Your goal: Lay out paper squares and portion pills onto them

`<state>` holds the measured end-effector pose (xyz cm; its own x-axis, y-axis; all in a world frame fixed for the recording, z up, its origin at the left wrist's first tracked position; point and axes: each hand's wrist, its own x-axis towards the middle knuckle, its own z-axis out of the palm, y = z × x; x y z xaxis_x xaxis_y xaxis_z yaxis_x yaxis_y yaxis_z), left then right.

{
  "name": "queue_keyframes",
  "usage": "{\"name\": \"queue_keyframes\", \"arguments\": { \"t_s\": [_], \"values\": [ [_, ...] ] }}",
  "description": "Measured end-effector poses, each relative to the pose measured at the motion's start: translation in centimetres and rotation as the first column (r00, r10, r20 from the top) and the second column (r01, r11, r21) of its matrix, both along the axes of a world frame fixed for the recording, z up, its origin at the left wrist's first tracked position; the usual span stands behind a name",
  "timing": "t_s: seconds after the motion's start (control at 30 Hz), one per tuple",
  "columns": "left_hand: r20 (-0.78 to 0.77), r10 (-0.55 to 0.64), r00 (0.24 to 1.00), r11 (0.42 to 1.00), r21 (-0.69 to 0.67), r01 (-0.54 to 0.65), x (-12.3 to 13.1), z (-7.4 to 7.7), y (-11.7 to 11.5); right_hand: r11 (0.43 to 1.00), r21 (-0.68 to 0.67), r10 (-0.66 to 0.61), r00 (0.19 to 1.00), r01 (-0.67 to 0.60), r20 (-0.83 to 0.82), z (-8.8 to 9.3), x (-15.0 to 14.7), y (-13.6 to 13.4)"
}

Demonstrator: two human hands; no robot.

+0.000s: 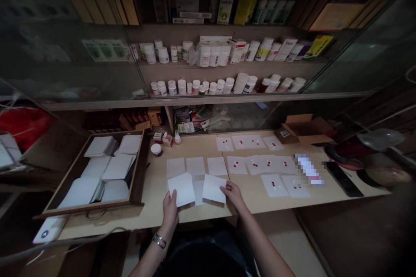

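My left hand grips a small stack of white paper sheets, thumb on top, above the front of the table. Between the thumb and fingers of my right hand is a white paper sheet, held slightly tilted. Just behind them lie bare paper squares in a row. To the right, more paper squares are spread out in rows, each bearing a few red and white pills.
A wooden drawer full of white paper stacks stands left. Small bottles and boxes sit at the back. An open cardboard box and a black phone lie right. Shelves of medicine bottles rise behind the table.
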<state>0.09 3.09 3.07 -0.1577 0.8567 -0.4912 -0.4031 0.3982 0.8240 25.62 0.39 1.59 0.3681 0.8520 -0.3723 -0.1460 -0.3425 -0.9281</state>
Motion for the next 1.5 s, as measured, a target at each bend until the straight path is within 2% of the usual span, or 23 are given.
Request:
{"name": "queue_keyframes", "arguments": {
  "t_s": [0.07, 0.13, 0.2, 0.27, 0.33, 0.43, 0.53, 0.6, 0.67, 0.73, 0.8, 0.87, 0.9, 0.97, 1.1, 1.17, 1.23, 1.3, 1.37, 1.43, 1.5],
  "values": [
    [0.009, 0.012, 1.000, 1.000, -0.012, -0.012, -0.4, -0.3, 0.3, 0.998, -0.052, 0.048, 0.989, -0.041, 0.138, -0.5, 2.1, -0.4],
    [0.018, 0.016, 1.000, 1.000, -0.015, -0.016, -0.6, -0.3, 0.4, 0.991, -0.110, 0.110, 0.935, -0.077, 0.338, -0.8, 3.5, -0.7],
    [0.020, 0.021, 1.000, 1.000, -0.006, -0.020, -0.6, -0.3, 0.4, 0.976, -0.191, 0.194, 0.830, -0.108, 0.524, -0.9, 4.0, -0.8],
    [0.019, 0.022, 1.000, 1.000, 0.002, -0.022, -0.5, -0.3, 0.2, 0.951, -0.284, 0.282, 0.717, -0.121, 0.638, -0.7, 3.9, -0.8],
    [0.024, 0.020, 1.000, 1.000, -0.002, -0.020, -0.4, -0.4, 0.0, 0.925, -0.365, 0.346, 0.632, -0.106, 0.693, -0.3, 3.5, -0.7],
    [0.039, 0.008, 0.999, 1.000, -0.022, -0.008, -0.3, -0.4, -0.4, 0.896, -0.442, 0.382, 0.563, -0.032, 0.733, 0.5, 2.8, -0.9],
    [0.037, 0.010, 0.999, 0.999, -0.038, -0.008, -0.3, -0.4, -0.5, 0.897, -0.440, 0.362, 0.516, 0.033, 0.776, 1.3, 2.1, -1.3],
    [0.028, 0.014, 1.000, 0.999, -0.036, -0.013, -0.4, -0.3, -0.5, 0.924, -0.381, 0.315, 0.489, 0.039, 0.814, 1.8, 1.6, -1.5],
    [0.020, 0.003, 1.000, 1.000, -0.023, -0.002, -0.4, -0.1, -0.5, 0.960, -0.280, 0.247, 0.510, -0.013, 0.824, 2.5, 0.5, -1.3],
    [0.008, -0.024, 1.000, 1.000, -0.005, 0.024, -0.3, 0.4, -0.4, 0.976, -0.177, 0.217, 0.616, -0.126, 0.757, 3.1, -1.5, -0.7],
    [-0.011, -0.049, 0.999, 0.999, 0.013, 0.049, -0.2, 1.1, -0.4, 0.956, -0.104, 0.283, 0.760, -0.276, 0.585, 3.8, -4.2, 0.3],
    [-0.034, -0.072, 0.997, 0.997, 0.031, 0.073, 0.0, 1.9, -0.4, 0.909, -0.024, 0.396, 0.845, -0.416, 0.358, 4.5, -7.1, 1.4],
    [-0.047, -0.078, 0.996, 0.996, 0.045, 0.080, 0.1, 2.3, -0.4, 0.885, 0.031, 0.437, 0.852, -0.464, 0.288, 4.8, -8.4, 1.8],
    [-0.084, -0.084, 0.993, 0.993, 0.075, 0.090, 0.1, 2.9, -0.5, 0.864, 0.105, 0.457, 0.853, -0.493, 0.251, 5.2, -10.4, 2.5],
    [-0.234, -0.136, 0.963, 0.986, 0.061, 0.154, -1.0, 3.2, -0.7, 0.895, 0.094, 0.390, 0.867, -0.436, 0.309, 5.5, -11.6, 3.1],
    [-0.362, -0.172, 0.916, 0.975, 0.068, 0.210, -2.0, 3.4, -0.6, 0.892, 0.088, 0.410, 0.876, -0.443, 0.252, 5.7, -11.6, 3.6],
    [-0.551, -0.149, 0.821, 0.955, 0.135, 0.263, -3.0, 4.2, -0.4, 0.879, 0.114, 0.440, 0.881, -0.462, 0.173, 6.3, -11.8, 4.4],
    [-0.760, -0.056, 0.648, 0.923, 0.208, 0.324, -3.8, 5.9, 0.4, 0.875, 0.150, 0.443, 0.887, -0.460, 0.132, 7.4, -12.5, 5.7],
    [-0.897, 0.027, 0.441, 0.906, 0.209, 0.369, -4.6, 8.3, 1.6, 0.882, 0.144, 0.429, 0.890, -0.449, 0.154, 9.0, -13.9, 7.6],
    [-0.957, 0.082, 0.279, 0.915, 0.183, 0.361, -5.5, 10.9, 3.3, 0.884, 0.087, 0.434, 0.875, -0.460, 0.214, 10.6, -16.2, 9.9],
    [-0.980, 0.131, 0.152, 0.944, 0.170, 0.281, -6.9, 13.1, 5.6, 0.874, 0.069, 0.451, 0.855, -0.482, 0.258, 11.9, -19.3, 12.5]
  ]
}}
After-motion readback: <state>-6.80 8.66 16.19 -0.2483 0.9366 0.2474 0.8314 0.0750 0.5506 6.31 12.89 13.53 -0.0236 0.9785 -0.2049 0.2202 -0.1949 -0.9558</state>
